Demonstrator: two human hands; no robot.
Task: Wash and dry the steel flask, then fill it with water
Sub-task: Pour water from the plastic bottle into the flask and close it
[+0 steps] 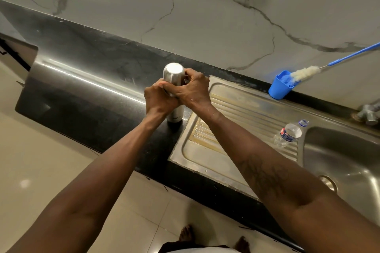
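Steel flask [173, 74] upright on black counter [98, 109], left hand [159, 98] and right hand [193, 90] both wrapped tight round its upper half; probably cap-twisting step, next move needs opposed turning

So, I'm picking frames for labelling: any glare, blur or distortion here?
Head view: a glare streak runs along the black counter left of the steel flask; wide-angle distortion skews the counter edge; left hand and right hand look sharp.

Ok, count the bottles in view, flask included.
2. The steel flask on the counter, gripped by the left hand and right hand; the plastic bottle on the drainboard.
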